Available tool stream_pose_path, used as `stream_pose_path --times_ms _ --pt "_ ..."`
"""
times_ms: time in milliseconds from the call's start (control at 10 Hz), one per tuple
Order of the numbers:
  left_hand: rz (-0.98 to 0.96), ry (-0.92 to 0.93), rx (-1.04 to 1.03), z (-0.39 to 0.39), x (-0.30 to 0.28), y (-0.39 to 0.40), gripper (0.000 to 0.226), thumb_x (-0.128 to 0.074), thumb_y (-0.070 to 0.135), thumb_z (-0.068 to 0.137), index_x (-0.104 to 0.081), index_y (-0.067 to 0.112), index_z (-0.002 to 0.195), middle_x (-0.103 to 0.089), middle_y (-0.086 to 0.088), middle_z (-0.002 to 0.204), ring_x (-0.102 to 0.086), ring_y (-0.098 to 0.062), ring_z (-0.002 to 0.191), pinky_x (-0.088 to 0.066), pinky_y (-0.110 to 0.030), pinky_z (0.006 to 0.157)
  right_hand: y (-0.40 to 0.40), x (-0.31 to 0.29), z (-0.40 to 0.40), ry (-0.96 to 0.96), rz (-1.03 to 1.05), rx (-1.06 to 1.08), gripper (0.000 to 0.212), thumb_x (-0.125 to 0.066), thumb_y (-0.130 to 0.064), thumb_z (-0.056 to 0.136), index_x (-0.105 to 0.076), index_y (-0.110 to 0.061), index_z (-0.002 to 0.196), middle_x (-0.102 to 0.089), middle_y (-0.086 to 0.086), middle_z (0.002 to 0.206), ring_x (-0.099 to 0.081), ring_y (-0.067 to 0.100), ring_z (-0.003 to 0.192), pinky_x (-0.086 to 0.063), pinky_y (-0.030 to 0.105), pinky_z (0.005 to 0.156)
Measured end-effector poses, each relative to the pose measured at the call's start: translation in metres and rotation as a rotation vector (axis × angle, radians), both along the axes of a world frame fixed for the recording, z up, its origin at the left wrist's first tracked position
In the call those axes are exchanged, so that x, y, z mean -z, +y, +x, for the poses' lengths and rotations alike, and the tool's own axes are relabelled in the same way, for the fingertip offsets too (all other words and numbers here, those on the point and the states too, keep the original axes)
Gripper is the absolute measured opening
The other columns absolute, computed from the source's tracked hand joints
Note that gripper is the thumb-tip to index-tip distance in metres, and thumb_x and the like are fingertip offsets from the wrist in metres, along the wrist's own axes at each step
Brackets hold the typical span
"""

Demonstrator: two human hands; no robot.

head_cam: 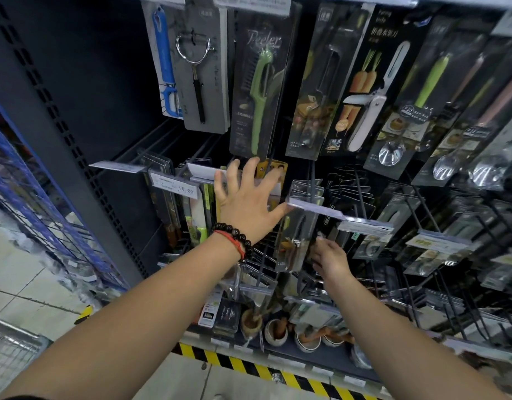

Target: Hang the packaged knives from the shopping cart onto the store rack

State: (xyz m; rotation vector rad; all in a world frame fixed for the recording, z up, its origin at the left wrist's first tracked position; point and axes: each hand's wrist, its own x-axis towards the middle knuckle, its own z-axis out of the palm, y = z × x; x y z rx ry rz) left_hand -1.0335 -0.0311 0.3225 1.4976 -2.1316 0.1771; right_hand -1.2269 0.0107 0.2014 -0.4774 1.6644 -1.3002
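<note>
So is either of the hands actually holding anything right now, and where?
The left hand is spread open against the rack, gripping nothing. The right hand touches the lower edge of a hanging packaged knife; whether it grips cannot be told.

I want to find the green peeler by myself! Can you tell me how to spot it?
Start at the top row of packages hanging on the dark store rack. Count from the left: after a blue tool and a silver-headed peeler comes the green peeler. Its dark card says "Peeler", and it hangs right above the spread left hand.
</note>
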Motion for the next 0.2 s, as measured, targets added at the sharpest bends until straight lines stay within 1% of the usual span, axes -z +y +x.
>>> stream_pose_path --times_ms 100,200 --pt "-0.024 -0.018 0.009 0.002 0.004 0.001 0.063 -0.046 0.068 0.081 -0.03 0.046 0.137 -0.02 0.0 0.152 -0.009 -0.035 0.142 -0.002 -0.06 0.113 0.011 -0.003 0.0 0.0 -0.043 -0.033 0.016 -0.053 -0.027 0.1 -0.061 -0.014 0.105 -0.067 0.005 0.094 -0.062 0.02 0.085 -0.049 0.033 0.074" --pt "-0.046 -0.006 -0.003 0.007 0.01 0.006 0.068 -0.052 0.064 0.082 -0.029 0.042 0.142 -0.019 -0.003 0.154 -0.007 -0.036 0.143 -0.002 -0.059 0.113 0.018 -0.014 0.003 0.1 -0.07 -0.075 0.014 -0.053 -0.018 0.1 -0.063 -0.019 0.09 -0.065 0.008 0.091 -0.057 0.023 0.078 -0.045 0.03 0.065"
